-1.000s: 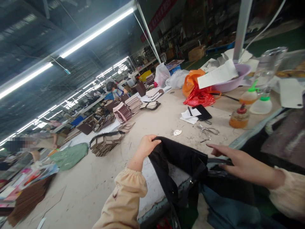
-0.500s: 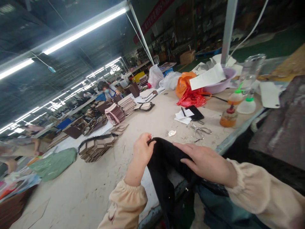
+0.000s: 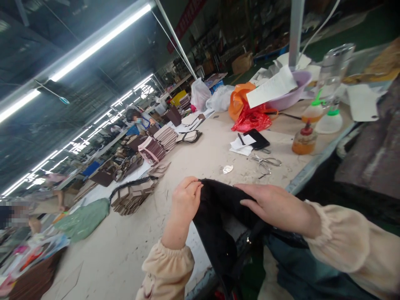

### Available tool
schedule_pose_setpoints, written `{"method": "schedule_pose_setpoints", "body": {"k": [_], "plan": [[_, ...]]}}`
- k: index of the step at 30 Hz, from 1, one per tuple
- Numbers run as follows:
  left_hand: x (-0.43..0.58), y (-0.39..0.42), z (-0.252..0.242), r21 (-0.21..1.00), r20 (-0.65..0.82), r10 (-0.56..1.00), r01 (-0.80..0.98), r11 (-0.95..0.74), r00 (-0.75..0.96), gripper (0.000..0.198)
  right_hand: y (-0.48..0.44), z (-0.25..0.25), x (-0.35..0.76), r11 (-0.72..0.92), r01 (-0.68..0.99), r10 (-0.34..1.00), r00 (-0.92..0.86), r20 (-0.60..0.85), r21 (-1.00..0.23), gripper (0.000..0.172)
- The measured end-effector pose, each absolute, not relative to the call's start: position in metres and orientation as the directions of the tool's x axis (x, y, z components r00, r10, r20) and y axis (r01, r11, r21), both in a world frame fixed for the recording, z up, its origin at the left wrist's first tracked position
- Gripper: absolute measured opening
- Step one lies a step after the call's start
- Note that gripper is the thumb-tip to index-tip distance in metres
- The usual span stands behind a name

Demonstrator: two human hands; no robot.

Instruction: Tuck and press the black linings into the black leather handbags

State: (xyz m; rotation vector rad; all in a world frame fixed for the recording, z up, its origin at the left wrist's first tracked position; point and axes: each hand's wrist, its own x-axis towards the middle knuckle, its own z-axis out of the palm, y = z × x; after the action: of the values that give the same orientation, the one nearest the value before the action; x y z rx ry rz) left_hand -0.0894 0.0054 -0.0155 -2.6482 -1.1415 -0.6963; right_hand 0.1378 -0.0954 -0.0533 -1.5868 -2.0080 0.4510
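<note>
Black fabric [image 3: 215,233] hangs over the near edge of the worktable [image 3: 125,250]. Its upper left corner is pinched between the thumb and fingers of my left hand [image 3: 186,202]. My right hand [image 3: 275,206] grips the top edge of the same fabric farther right, thumb on the near side and fingers behind. Between the two hands the fabric edge is stretched. A small shiny metal piece [image 3: 248,240] shows on the fabric below my right hand. Beyond the hands lie scissors [image 3: 268,160] and a crumpled silvery scrap [image 3: 228,169].
Stacked brown pieces [image 3: 133,196] and a green plastic bag [image 3: 84,218] lie to the left. Farther back are a red bag [image 3: 251,121], a black phone-like item [image 3: 256,138], a purple basin [image 3: 290,93] and an orange-filled bottle [image 3: 304,141]. People work in the background.
The view has shifted slightly. My left hand's fingers are closed more tightly on the fabric corner, and my right hand has moved slightly to the right along the edge.
</note>
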Motion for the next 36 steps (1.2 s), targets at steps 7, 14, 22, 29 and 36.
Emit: {"method": "schedule_pose_setpoints", "body": {"k": [7,14,22,29,36], "plan": [[-0.089,0.005,-0.013,-0.025,0.468,0.644,0.738,-0.675,0.605,0.018,-0.096,-0.052,0.137,0.23,0.79,0.973,-0.165,0.163,-0.569,0.035],[-0.088,0.006,-0.012,-0.036,0.462,0.634,0.727,-0.685,0.62,0.018,-0.098,-0.051,0.136,0.237,0.772,0.971,-0.174,0.162,-0.59,0.034],[-0.087,0.011,-0.014,0.004,0.496,0.607,0.697,-0.717,0.621,0.013,-0.098,-0.05,0.136,0.217,0.75,0.976,-0.185,0.117,-0.625,0.034],[-0.097,0.011,-0.015,-0.097,0.485,0.54,0.655,-0.749,0.689,0.018,-0.098,-0.052,0.138,0.24,0.714,0.969,-0.215,0.121,-0.657,0.033],[-0.102,0.01,-0.014,-0.176,0.397,0.515,0.614,-0.77,0.76,0.021,-0.097,-0.054,0.139,0.24,0.71,0.97,-0.21,0.126,-0.662,0.031]]}}
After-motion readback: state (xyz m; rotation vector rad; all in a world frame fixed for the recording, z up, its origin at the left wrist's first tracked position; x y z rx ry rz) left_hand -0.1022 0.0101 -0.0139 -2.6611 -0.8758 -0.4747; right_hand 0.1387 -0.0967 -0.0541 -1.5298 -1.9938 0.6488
